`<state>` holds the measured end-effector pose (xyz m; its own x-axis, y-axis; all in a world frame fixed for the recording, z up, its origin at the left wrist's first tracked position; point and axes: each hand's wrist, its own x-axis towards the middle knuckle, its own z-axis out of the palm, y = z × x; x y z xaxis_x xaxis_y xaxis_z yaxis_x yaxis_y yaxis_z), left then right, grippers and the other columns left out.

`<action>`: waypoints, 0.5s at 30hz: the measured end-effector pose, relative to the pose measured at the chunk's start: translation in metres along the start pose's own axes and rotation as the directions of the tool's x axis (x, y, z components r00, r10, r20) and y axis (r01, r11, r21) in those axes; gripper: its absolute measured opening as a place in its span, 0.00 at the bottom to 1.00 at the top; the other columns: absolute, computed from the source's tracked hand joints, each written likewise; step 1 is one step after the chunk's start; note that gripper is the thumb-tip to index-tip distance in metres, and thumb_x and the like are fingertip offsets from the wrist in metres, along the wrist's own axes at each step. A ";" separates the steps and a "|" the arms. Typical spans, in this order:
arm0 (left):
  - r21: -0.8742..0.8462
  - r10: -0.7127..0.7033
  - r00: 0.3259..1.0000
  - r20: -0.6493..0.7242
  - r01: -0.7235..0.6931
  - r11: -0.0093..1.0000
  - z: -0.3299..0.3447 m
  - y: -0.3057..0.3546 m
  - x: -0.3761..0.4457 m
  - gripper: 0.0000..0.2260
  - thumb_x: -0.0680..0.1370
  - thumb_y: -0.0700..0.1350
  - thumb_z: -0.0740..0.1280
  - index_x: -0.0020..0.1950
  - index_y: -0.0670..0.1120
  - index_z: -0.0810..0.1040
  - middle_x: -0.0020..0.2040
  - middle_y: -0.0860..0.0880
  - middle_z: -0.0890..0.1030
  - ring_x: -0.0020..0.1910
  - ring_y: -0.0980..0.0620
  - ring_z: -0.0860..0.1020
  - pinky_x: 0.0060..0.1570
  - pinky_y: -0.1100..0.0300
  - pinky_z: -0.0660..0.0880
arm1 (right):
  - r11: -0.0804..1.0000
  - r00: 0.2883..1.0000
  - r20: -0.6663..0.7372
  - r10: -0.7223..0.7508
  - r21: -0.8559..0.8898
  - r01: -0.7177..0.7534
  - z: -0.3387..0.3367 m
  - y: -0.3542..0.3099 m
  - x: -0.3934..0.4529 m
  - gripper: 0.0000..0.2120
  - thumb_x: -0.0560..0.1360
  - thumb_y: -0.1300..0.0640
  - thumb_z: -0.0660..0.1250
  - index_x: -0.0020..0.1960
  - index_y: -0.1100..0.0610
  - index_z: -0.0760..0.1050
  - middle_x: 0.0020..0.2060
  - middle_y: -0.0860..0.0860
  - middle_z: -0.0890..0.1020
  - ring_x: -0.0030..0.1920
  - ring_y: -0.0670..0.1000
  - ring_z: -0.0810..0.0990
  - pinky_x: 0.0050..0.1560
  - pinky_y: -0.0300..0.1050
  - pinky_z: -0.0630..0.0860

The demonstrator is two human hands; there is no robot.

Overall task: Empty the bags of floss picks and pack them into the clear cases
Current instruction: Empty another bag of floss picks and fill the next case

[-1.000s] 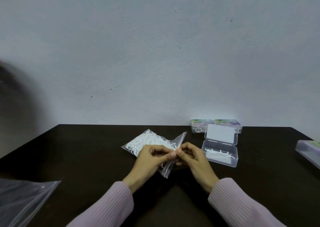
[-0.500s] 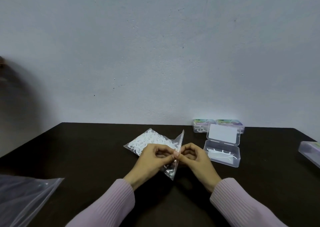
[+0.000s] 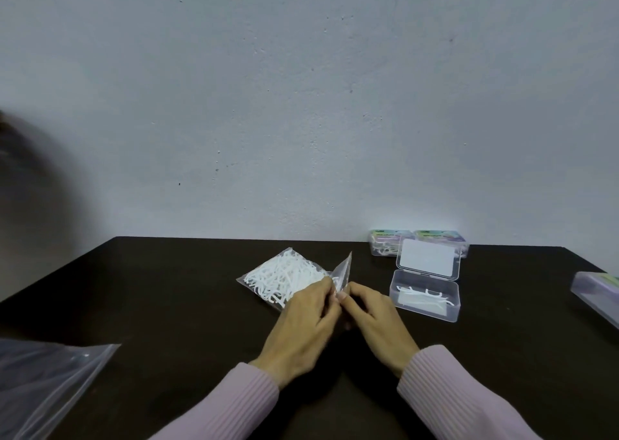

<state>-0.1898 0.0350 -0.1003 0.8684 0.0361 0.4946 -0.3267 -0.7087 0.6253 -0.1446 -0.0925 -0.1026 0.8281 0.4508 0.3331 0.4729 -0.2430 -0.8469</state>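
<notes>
1. Bag of floss picks (image 3: 284, 280) lies near the middle of the dark table (image 3: 150, 305), just past the hands; its open end stands up as a thin film flap at the bag's 3 o'clock side.
2. Left hand (image 3: 301, 325) and right hand (image 3: 375, 322) meet at that flap, fingertips pinching the film on either side, apparently to part the mouth.
3. Handling, as I judge it: the bag is light, limp and slick, so it should be held by the film edges and not by the bulging middle; the picks are small, stiff and loose, likely to scatter if tipped fast.
4. Open clear case (image 3: 425, 294), at 3 o'clock from the hands, holds a few picks with its lid up.
5. Closed cases (image 3: 388, 242) sit behind it at the wall; another case (image 3: 596, 292) lies at the far right edge.
6. Large empty-looking bag (image 3: 43, 382) lies at 8 o'clock.
7. Wall (image 3: 301, 104) is plain and pale.
</notes>
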 end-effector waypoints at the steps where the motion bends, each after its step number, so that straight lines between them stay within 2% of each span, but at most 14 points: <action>1: 0.023 0.021 1.000 -0.007 -0.021 1.000 0.000 0.000 -0.001 0.12 0.81 0.48 0.56 0.39 0.47 0.67 0.34 0.53 0.73 0.33 0.57 0.70 0.35 0.62 0.68 | 1.000 1.000 0.008 -0.007 -0.002 0.007 -0.001 0.000 0.000 0.13 0.79 0.54 0.59 0.41 0.61 0.74 0.34 0.51 0.78 0.32 0.42 0.75 0.38 0.34 0.72; 5: 0.164 0.094 0.996 -0.002 -0.092 0.982 -0.004 0.002 0.000 0.13 0.82 0.49 0.54 0.40 0.46 0.68 0.35 0.52 0.74 0.35 0.54 0.72 0.37 0.61 0.68 | 0.999 0.998 0.043 -0.040 -0.035 0.042 -0.002 -0.001 -0.001 0.12 0.79 0.55 0.59 0.40 0.58 0.73 0.32 0.50 0.77 0.31 0.41 0.75 0.37 0.33 0.72; 8: 0.239 0.140 0.990 0.033 -0.144 0.960 -0.007 0.003 0.002 0.13 0.83 0.49 0.52 0.42 0.46 0.69 0.34 0.53 0.73 0.35 0.53 0.73 0.39 0.61 0.65 | 0.988 0.998 0.025 -0.060 -0.139 0.063 -0.002 0.001 -0.001 0.12 0.79 0.54 0.59 0.39 0.55 0.72 0.32 0.51 0.77 0.31 0.42 0.73 0.36 0.36 0.70; 10: 0.272 0.132 0.991 0.014 -0.131 0.953 -0.006 0.004 0.002 0.13 0.82 0.48 0.54 0.40 0.46 0.69 0.32 0.54 0.70 0.34 0.52 0.72 0.40 0.63 0.62 | 0.970 0.995 0.002 -0.098 -0.222 0.096 -0.002 0.003 0.000 0.12 0.78 0.54 0.59 0.37 0.53 0.71 0.32 0.51 0.76 0.32 0.44 0.71 0.35 0.37 0.68; 13: 0.338 0.118 0.993 0.003 -0.112 0.935 -0.005 0.005 0.001 0.13 0.82 0.48 0.54 0.39 0.48 0.68 0.30 0.55 0.68 0.31 0.54 0.69 0.46 0.64 0.63 | 0.939 0.990 -0.024 -0.141 -0.321 0.126 -0.003 0.004 0.000 0.13 0.77 0.52 0.59 0.37 0.57 0.71 0.31 0.53 0.76 0.33 0.50 0.72 0.37 0.44 0.69; 15: 0.379 0.111 0.994 0.007 -0.106 0.919 -0.005 0.004 0.001 0.13 0.82 0.49 0.53 0.38 0.49 0.67 0.30 0.55 0.68 0.29 0.55 0.67 0.49 0.64 0.62 | 0.925 0.989 -0.037 -0.146 -0.359 0.123 -0.003 0.003 0.000 0.14 0.77 0.51 0.59 0.37 0.58 0.71 0.31 0.53 0.76 0.34 0.51 0.73 0.38 0.46 0.70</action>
<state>-0.1921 0.0352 -0.0943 0.8294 -0.0480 0.5566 -0.2504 -0.9226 0.2936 -0.1423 -0.0962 -0.1039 0.7607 0.4496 0.4682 0.6476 -0.4777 -0.5936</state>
